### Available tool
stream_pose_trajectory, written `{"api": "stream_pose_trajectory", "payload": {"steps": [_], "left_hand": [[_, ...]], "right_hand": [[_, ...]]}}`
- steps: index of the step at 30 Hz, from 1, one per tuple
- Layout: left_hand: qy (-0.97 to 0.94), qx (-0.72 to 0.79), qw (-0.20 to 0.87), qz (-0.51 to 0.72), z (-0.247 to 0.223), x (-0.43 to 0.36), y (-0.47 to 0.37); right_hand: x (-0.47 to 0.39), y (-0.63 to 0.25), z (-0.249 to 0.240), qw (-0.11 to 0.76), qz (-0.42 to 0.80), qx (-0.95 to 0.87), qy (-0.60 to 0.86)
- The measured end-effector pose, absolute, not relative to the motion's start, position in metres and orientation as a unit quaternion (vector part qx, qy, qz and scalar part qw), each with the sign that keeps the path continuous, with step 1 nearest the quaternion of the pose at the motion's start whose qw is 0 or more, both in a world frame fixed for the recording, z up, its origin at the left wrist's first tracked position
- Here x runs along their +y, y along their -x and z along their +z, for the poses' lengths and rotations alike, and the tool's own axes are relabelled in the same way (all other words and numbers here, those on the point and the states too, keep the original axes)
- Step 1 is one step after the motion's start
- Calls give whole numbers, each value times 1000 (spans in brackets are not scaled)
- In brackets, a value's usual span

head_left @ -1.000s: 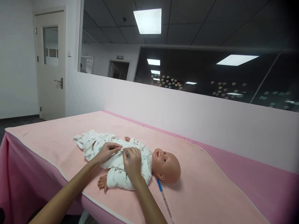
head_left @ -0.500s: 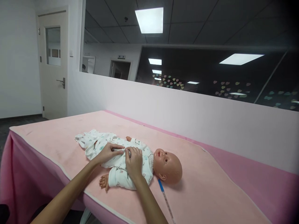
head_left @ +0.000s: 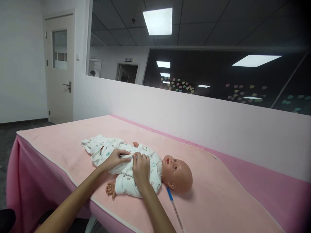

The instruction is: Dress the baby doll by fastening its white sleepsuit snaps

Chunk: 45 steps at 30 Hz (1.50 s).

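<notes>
The baby doll (head_left: pixel 145 170) lies on its back on the pink table cover (head_left: pixel 218 194), near the front edge. Its long axis runs from about 10 o'clock at the feet to about 4 o'clock at the head (head_left: pixel 178 176). Both hands meet over the torso, at the front of the white printed romper (head_left: pixel 126 173). The left hand (head_left: pixel 114 160) enters from 7 o'clock, forearm low across the table edge, palm down, fingers curled and pointing toward 3 o'clock; its fingertips pinch a fold of romper fabric. The right hand (head_left: pixel 141 168) enters from 6 o'clock, back of the hand up, fingers bent toward 11 o'clock, also closed on the fabric just beside the left fingertips. The two hands touch or nearly touch at the garment's centre line; which fastener they grip cannot be told. The right hand lies nearer the head, the left nearer the legs. A thin thermometer (head_left: pixel 175 208) with a blue tip lies on the cover at 5 o'clock from the head, apart from both hands.
</notes>
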<state>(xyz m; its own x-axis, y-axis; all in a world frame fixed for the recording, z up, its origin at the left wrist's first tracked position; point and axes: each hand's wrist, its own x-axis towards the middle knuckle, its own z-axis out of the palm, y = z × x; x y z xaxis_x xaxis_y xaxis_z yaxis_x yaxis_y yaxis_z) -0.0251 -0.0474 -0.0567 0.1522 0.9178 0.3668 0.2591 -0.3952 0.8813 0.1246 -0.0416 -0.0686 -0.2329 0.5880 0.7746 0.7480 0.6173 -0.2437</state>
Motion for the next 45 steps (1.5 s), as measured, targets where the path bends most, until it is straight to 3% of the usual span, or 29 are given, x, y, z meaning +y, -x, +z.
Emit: {"api": "stream_pose_trajectory", "payload": {"steps": [23,36,43,45], "left_hand": [[-689,373,387,485,-54,-48,28],[-642,375,416,523,-61,-40,29],[-611,453,241,602,-72,-58,21],[-631,433,243,596,-79,-56,-12]], "right_hand": [[-49,-123,-69,486,-129,-759,413],[-52,-121,-71,433,-155,-802,381],[-59,-127,-64,427,-159,-802,386],[-66,-132,-61,436,-151,-799,385]]}}
